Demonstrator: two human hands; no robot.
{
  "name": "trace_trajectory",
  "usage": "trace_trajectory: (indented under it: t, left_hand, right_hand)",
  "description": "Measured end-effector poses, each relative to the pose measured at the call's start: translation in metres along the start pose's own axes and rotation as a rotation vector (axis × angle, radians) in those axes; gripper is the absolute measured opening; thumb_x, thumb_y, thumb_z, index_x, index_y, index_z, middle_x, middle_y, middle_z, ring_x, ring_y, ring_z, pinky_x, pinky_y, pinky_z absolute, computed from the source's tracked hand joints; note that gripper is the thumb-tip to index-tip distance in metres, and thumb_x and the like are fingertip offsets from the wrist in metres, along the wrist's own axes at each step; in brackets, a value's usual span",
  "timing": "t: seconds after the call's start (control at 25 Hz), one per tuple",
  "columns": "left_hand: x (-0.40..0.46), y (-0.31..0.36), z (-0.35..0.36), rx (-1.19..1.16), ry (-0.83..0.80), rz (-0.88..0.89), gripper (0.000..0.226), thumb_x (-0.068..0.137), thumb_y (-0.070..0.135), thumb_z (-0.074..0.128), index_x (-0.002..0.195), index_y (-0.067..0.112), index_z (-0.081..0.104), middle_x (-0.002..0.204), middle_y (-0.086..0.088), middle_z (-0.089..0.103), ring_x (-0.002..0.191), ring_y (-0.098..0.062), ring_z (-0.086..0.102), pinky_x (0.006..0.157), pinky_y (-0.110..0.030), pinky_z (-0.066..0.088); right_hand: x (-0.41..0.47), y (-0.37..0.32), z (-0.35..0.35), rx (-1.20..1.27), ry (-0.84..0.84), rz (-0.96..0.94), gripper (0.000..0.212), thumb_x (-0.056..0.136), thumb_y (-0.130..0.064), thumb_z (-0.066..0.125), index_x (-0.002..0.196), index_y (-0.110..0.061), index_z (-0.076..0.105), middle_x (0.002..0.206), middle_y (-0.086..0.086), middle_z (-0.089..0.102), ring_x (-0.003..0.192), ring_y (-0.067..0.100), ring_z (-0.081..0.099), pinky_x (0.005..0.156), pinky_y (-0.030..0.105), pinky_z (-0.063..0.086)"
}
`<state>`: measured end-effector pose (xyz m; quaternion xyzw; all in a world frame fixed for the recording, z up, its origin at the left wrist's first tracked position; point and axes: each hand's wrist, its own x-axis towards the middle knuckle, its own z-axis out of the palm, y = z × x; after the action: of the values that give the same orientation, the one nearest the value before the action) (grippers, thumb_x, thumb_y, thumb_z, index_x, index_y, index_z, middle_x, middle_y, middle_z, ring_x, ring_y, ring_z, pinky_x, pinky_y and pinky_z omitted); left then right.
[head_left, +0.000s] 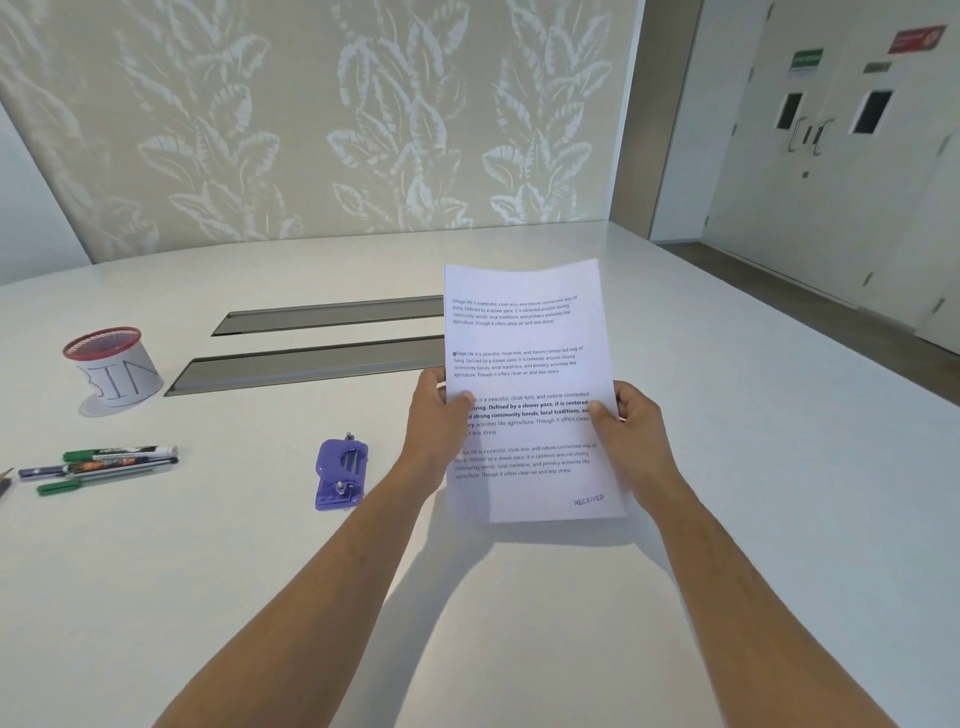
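Gripped at both side edges, thumbs in front and fingers curled behind, by left hand (434, 415) and right hand (634, 426) — a thin, faintly bowed printed sheet (524, 332), lifted above the smooth white desk (753, 493). Already stamped RECEIVED at its lower corner; probably yet to be set down or filed — purple plastic tool (340, 475) lying untouched nearby.

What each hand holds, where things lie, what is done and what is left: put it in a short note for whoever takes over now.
The left hand pinches the left edge of the printed paper; right hand pinches its right edge.
Paper is held up, clear of the white table.
Done: a RECEIVED mark shows at its lower right corner.
On the table to the left: purple desk tool, pens, cup marked BIN.
Left: probably set the paper down or file it; where is not shown.
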<state>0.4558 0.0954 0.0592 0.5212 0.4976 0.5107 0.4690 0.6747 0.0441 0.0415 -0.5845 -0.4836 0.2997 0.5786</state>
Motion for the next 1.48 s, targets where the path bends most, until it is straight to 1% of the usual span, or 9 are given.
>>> trace_trajectory:
  t: [0.16,0.36,0.44,0.56,0.68,0.8,0.96,1.12,1.48]
  left_hand:
    - [0.008,0.005,-0.005,0.002,0.056,-0.007,0.035,0.086,0.01,0.067,0.115,0.016,0.049,0.117,-0.008,0.063,0.094,-0.016,0.065,0.073,-0.028,0.05]
    - [0.03,0.046,-0.025,0.513,0.199,0.523,0.083,0.074,0.035,0.08,0.142,0.013,0.038,0.141,-0.005,0.045,0.13,-0.019,0.04,0.107,-0.031,0.031]
    - [0.035,0.064,-0.027,0.534,0.106,0.584,0.08,0.067,0.043,0.081,0.135,0.019,0.045,0.131,0.003,0.054,0.122,-0.014,0.049,0.1,-0.027,0.038]
    - [0.037,0.079,-0.032,0.408,-0.101,0.424,0.048,0.065,0.041,0.082,0.104,0.024,0.058,0.099,0.012,0.068,0.088,-0.007,0.065,0.068,-0.013,0.046]
    - [0.04,0.074,-0.035,0.314,-0.115,0.372,0.033,0.07,0.033,0.08,0.09,0.015,0.061,0.089,-0.002,0.072,0.075,-0.016,0.066,0.065,-0.026,0.047]
    - [0.04,0.065,-0.039,0.205,-0.04,0.336,0.023,0.077,0.027,0.078,0.079,0.021,0.055,0.077,0.004,0.066,0.063,-0.011,0.056,0.06,-0.027,0.043]
    - [0.039,0.054,-0.05,0.001,-0.07,0.304,0.021,0.082,0.023,0.075,0.099,0.02,0.064,0.099,0.003,0.073,0.083,-0.015,0.071,0.073,-0.033,0.054]
    - [0.035,0.044,-0.054,-0.13,-0.144,0.327,0.034,0.084,0.023,0.073,0.115,0.013,0.063,0.113,-0.003,0.072,0.099,-0.026,0.07,0.083,-0.04,0.056]
    - [0.017,-0.014,-0.051,-0.06,-0.089,0.273,0.031,0.086,0.029,0.07,0.115,0.023,0.062,0.111,0.005,0.072,0.099,-0.018,0.069,0.078,-0.031,0.055]
  right_hand:
    - [0.001,-0.01,-0.016,-0.065,-0.077,-0.032,0.02,0.096,-0.009,0.057,0.099,-0.025,0.068,0.095,-0.005,0.077,0.083,0.012,0.074,0.073,0.032,0.06]
    - [0.015,-0.057,-0.042,-0.332,-0.231,-0.174,0.018,0.095,-0.008,0.058,0.096,-0.023,0.068,0.096,-0.005,0.075,0.089,0.018,0.071,0.08,0.033,0.054]
    - [0.019,-0.077,-0.046,-0.455,-0.277,-0.245,0.02,0.095,-0.009,0.059,0.091,-0.027,0.067,0.093,-0.008,0.072,0.088,0.012,0.067,0.078,0.031,0.052]
    - [0.02,-0.099,-0.047,-0.563,-0.304,-0.3,0.024,0.096,-0.01,0.058,0.089,-0.031,0.068,0.09,-0.014,0.071,0.084,0.001,0.063,0.073,0.024,0.049]
    - [0.024,-0.106,-0.052,-0.598,-0.245,-0.325,0.015,0.093,-0.019,0.063,0.091,-0.032,0.071,0.091,-0.013,0.071,0.087,0.01,0.066,0.077,0.031,0.052]
    - [0.029,-0.1,-0.062,-0.615,-0.154,-0.294,0.006,0.085,-0.035,0.071,0.086,-0.04,0.067,0.089,-0.015,0.071,0.085,0.012,0.067,0.078,0.035,0.053]
    - [0.034,-0.075,-0.072,-0.332,-0.011,-0.21,0.029,0.08,-0.03,0.079,0.104,-0.036,0.064,0.091,-0.012,0.071,0.081,0.003,0.065,0.065,0.022,0.05]
    - [0.032,-0.047,-0.063,0.137,-0.059,-0.189,0.036,0.084,-0.005,0.076,0.116,-0.018,0.065,0.111,0.0,0.074,0.094,0.013,0.071,0.078,0.026,0.056]
    - [0.017,-0.002,-0.031,0.213,-0.056,-0.144,0.026,0.09,-0.005,0.068,0.108,-0.024,0.071,0.111,-0.003,0.076,0.099,0.016,0.072,0.079,0.027,0.058]
